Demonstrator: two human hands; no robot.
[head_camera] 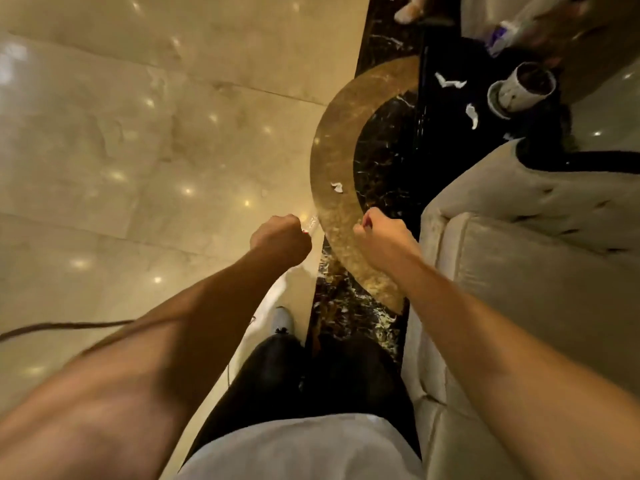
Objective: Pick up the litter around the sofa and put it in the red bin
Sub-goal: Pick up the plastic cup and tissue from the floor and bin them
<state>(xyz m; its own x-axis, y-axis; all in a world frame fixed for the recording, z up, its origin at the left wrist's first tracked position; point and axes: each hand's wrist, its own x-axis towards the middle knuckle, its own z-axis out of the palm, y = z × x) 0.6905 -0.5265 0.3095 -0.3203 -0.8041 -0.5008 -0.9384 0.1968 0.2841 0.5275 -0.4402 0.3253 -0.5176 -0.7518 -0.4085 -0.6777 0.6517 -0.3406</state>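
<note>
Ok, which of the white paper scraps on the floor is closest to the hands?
The small scrap on the gold ring, just ahead of the right hand. The other two scraps lie farther off on the black floor near the tipped cup.

Both my bare arms reach forward and down. My left hand (281,240) is curled into a fist; my right hand (381,237) too, just beside it.

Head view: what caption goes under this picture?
Two closed hands above scraps on the floor beside a sofa.
</note>
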